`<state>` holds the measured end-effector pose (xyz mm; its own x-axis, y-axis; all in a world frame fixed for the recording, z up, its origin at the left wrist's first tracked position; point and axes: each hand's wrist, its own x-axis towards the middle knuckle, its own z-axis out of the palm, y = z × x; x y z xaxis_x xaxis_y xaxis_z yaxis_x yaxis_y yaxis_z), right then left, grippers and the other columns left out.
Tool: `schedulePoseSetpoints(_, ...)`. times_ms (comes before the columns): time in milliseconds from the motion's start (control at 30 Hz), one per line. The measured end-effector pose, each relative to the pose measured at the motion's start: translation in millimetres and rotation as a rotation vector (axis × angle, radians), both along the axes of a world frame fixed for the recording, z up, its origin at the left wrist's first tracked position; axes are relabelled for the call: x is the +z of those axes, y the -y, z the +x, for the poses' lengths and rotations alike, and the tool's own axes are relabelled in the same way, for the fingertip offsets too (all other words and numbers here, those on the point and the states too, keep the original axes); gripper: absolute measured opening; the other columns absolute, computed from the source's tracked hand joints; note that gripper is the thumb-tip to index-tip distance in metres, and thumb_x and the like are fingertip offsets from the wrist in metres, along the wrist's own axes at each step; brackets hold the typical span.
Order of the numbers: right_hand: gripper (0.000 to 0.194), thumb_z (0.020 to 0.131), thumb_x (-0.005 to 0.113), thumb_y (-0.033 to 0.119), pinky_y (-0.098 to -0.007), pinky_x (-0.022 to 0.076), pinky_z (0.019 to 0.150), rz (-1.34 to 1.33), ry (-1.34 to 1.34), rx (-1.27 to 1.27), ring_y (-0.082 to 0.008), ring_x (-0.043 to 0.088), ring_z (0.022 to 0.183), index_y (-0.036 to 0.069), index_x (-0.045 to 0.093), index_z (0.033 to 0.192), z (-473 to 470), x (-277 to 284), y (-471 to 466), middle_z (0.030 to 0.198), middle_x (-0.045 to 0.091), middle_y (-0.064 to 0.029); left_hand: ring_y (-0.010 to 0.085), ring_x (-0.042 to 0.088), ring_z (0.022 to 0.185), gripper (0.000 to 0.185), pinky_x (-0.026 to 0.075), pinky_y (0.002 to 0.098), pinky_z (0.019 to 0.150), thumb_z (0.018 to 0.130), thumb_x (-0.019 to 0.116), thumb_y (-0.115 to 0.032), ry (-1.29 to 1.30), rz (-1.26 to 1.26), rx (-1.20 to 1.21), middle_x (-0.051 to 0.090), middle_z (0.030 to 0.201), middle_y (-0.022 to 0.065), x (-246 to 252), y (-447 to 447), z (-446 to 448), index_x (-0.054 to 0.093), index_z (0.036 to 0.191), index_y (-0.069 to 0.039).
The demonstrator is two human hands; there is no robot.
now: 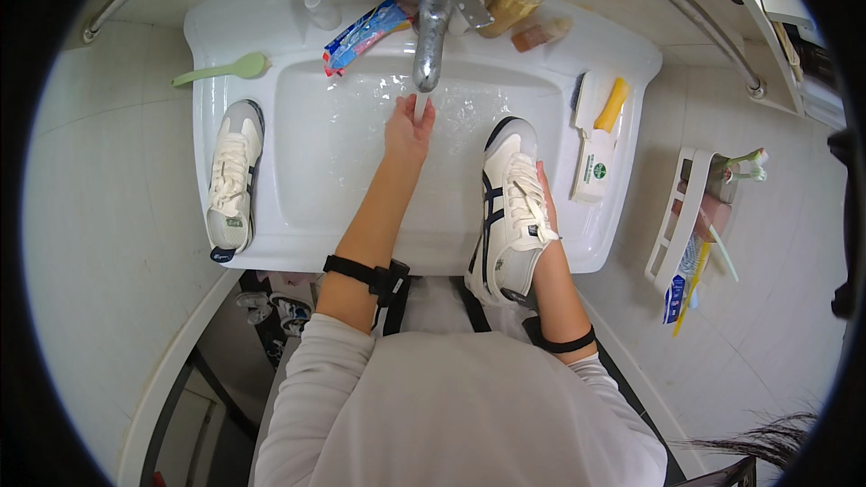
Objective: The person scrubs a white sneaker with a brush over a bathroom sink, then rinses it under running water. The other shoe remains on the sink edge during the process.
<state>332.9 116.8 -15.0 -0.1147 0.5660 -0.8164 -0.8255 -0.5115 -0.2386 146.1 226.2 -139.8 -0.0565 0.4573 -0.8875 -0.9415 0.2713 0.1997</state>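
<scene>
Water runs from the chrome faucet (430, 34) onto the fingers of my left hand (410, 127), which is held palm up below the spout with nothing in it. My right hand (549, 199) holds a white sneaker with dark stripes (504, 216) from its right side, toe pointing to the faucet, over the right front of the white washbasin (352, 247). Most of that hand is hidden behind the shoe. A matching sneaker (233, 176) stands on the basin's left rim. Rippling water shows in the basin.
A green spoon-shaped tool (233, 69) lies at the back left rim. Behind the basin are a blue packet (369, 34), a small bottle (321, 10) and an amber container (519, 0). A yellow-handled brush (612, 105) and white packet (594, 166) lie right. A wall rack (687, 216) holds toothbrushes.
</scene>
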Motion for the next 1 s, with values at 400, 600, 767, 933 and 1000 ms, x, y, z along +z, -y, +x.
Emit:
schedulePoseSetpoints(400,0.06,0.093,0.051,0.058,-0.0337,0.0567,0.068,-0.015,0.064,0.01,-0.0223,0.067,0.079,0.005,0.061,0.119,13,-1,-16,0.097,0.068,-0.0112,0.0187,0.051,0.064,0.027,0.042,0.0343,0.058,0.1,0.042,-0.024,-1.028,0.434,-0.914,0.053,0.075,0.0082,58,70,32,0.054,0.084,-0.005)
schedulePoseSetpoints(600,0.056,0.093,0.053,0.057,-0.0349,0.057,0.07,0.063,-0.03,0.028,-0.022,0.067,0.08,0.007,0.063,0.116,19,-1,-21,0.097,0.069,-0.0094,0.0339,0.047,0.117,0.04,0.036,0.0433,0.102,0.093,0.042,-0.016,-1.24,1.204,-0.911,0.052,0.126,0.0156,117,94,31,0.051,0.13,-0.003)
schedulePoseSetpoints(767,0.056,0.096,0.05,0.053,-0.0331,0.0561,0.07,-0.007,0.137,0.063,-0.0204,0.067,0.08,0.006,0.059,0.124,19,8,-27,0.1,0.068,-0.0086,0.0375,0.035,0.134,0.053,0.026,0.0479,0.111,0.091,0.043,-0.019,-1.478,1.412,-1.075,0.045,0.143,0.0143,121,83,16,0.044,0.142,-0.004)
schedulePoseSetpoints(933,0.059,0.097,0.049,0.053,-0.0331,0.0559,0.074,0.033,0.204,0.204,-0.0205,0.067,0.087,0.002,0.056,0.126,14,22,-29,0.107,0.067,-0.0113,0.0372,0.035,0.135,0.052,0.022,0.0452,0.114,0.101,0.03,-0.033,-1.381,1.17,-0.949,0.048,0.141,0.016,122,89,23,0.045,0.141,-0.003)
schedulePoseSetpoints(1000,0.062,0.097,0.048,0.053,-0.0339,0.0552,0.079,0.062,0.286,0.292,-0.0214,0.067,0.093,-0.001,0.056,0.125,4,20,-25,0.112,0.066,-0.014,0.0334,0.038,0.133,0.055,0.025,0.0423,0.113,0.101,0.031,-0.038,-0.979,0.889,-0.842,0.049,0.139,0.0152,119,94,30,0.044,0.14,-0.002)
